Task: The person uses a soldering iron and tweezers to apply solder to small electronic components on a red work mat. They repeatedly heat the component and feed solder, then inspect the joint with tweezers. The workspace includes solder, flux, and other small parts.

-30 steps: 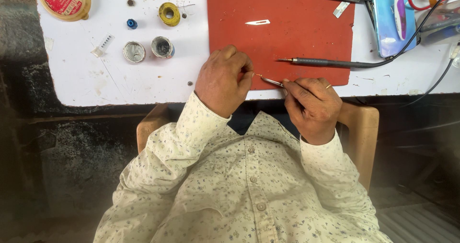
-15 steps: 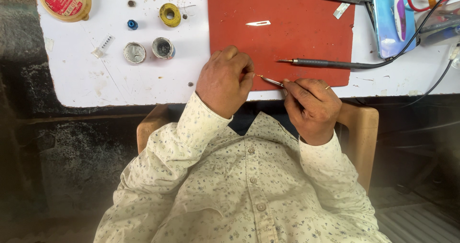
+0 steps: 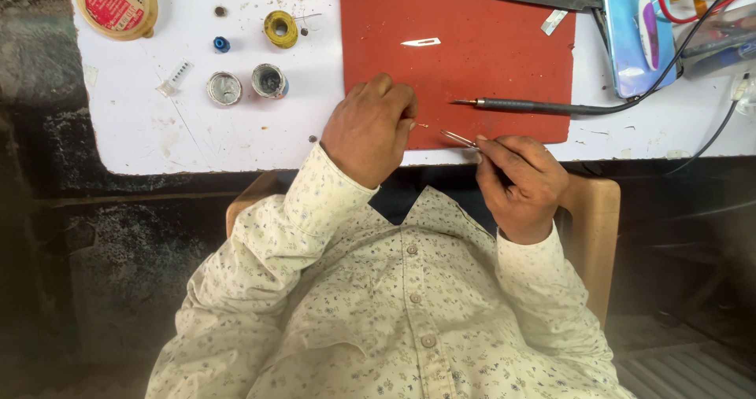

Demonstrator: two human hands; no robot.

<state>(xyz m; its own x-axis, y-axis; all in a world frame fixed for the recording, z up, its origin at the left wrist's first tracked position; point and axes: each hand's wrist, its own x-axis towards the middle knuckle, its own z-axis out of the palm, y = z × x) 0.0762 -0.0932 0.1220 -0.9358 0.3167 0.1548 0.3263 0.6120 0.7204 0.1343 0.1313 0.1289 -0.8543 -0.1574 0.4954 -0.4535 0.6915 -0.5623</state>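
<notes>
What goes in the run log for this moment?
left hand: pinching tiny part | right hand: holding tweezers | tips apart from part | over red mat

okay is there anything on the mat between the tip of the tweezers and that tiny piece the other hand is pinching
Nothing visible. The right hand holds the tweezers, tips aimed at the small piece pinched by the left hand. Only bare red mat shows in that gap. The soldering iron lies farther up, clear of it.
</notes>
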